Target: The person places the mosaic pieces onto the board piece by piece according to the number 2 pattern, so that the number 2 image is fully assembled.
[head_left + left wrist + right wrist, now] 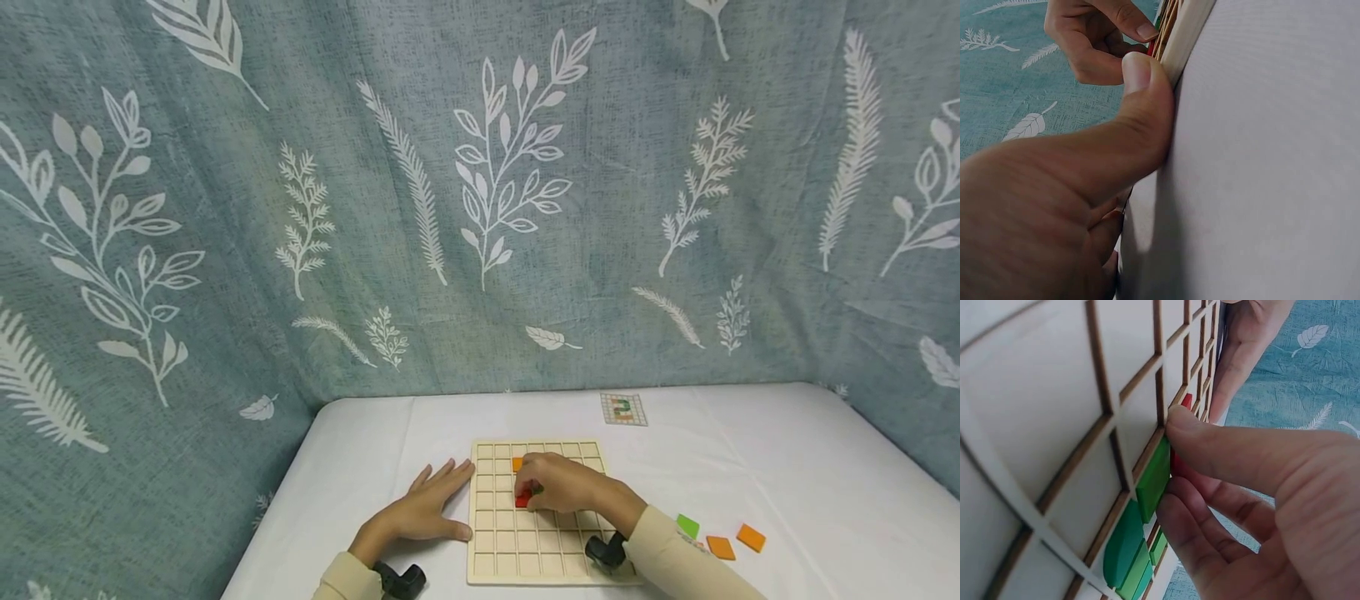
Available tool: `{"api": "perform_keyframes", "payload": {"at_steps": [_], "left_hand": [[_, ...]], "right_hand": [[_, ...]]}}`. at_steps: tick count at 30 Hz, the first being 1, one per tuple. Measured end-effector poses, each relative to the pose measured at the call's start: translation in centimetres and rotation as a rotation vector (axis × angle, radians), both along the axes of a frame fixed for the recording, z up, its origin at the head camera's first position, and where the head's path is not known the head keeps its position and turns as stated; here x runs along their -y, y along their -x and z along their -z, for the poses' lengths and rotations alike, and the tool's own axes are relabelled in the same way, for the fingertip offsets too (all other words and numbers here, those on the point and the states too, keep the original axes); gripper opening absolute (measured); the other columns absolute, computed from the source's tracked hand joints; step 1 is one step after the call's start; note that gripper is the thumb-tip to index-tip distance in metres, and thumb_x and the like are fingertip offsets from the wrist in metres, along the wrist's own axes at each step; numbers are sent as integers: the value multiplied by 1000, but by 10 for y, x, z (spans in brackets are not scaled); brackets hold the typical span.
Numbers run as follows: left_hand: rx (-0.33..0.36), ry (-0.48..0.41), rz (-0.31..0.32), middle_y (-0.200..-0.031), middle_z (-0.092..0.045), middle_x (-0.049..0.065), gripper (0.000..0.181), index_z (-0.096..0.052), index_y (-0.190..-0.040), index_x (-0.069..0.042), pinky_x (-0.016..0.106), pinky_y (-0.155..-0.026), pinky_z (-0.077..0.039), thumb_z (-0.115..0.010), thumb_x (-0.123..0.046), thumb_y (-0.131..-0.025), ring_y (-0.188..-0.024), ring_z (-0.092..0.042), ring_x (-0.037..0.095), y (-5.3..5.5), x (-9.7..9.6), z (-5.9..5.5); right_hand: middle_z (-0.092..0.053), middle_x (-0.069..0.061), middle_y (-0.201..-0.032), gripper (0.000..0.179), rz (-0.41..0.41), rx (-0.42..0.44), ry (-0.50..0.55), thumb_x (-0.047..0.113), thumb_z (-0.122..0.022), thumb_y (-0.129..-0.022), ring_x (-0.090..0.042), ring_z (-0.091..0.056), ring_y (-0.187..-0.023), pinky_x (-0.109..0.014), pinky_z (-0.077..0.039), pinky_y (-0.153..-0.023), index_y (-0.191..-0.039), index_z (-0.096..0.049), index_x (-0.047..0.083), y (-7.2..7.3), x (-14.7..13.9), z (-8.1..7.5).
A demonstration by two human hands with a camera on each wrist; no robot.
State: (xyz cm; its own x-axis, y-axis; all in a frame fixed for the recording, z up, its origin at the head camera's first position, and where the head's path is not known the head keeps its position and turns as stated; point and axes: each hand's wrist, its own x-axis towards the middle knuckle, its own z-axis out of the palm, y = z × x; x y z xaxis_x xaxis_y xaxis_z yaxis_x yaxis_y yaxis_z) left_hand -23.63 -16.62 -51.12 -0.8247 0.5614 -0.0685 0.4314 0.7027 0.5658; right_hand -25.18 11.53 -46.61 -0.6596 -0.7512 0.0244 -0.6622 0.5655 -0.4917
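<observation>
A pale wooden grid board (483, 567) lies on the white table. My right hand (562, 483) is over its middle, thumb and fingers curled around a red tile (521, 502) at the grid. In the right wrist view, green tiles (1155, 478) and a teal piece (1124, 540) sit in cells beside these fingertips. Part of the red tile is hidden behind my thumb. An orange tile (517, 463) shows in a cell farther up the board. My left hand (423, 510) rests flat with fingers spread, its thumb (1138, 78) touching the board's left edge.
Loose orange (721, 547) and green (687, 526) tiles lie right of the board, close to my right sleeve. A small gridded card (623, 409) with a coloured pattern is near the table's back edge. A leaf-patterned curtain (420, 350) hangs behind.
</observation>
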Motion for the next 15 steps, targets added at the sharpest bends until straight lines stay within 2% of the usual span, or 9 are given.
{"api": "perform_keyframes", "payload": {"at_steps": [9,15], "left_hand": [[4,0,-14,-167,-23,8,105,-24,-159,-12,59,-125,2,-76,-56,-79,-156,-12,32,-2,-1,-3],[6,8,-25,-167,-23,6,107,-24,-160,-13,58,-126,2,-76,-59,-78,-157,-12,31,0,-1,0]], "right_hand": [[-63,5,-96,15,8,4,-1,11,-79,-85,-9,-59,-85,-20,-52,-75,-99,-76,15,-1,1,-1],[-63,6,-97,16,10,-8,-1,11,-79,-85,-7,-59,-85,-20,-52,-76,-100,-76,14,-2,0,1]]}}
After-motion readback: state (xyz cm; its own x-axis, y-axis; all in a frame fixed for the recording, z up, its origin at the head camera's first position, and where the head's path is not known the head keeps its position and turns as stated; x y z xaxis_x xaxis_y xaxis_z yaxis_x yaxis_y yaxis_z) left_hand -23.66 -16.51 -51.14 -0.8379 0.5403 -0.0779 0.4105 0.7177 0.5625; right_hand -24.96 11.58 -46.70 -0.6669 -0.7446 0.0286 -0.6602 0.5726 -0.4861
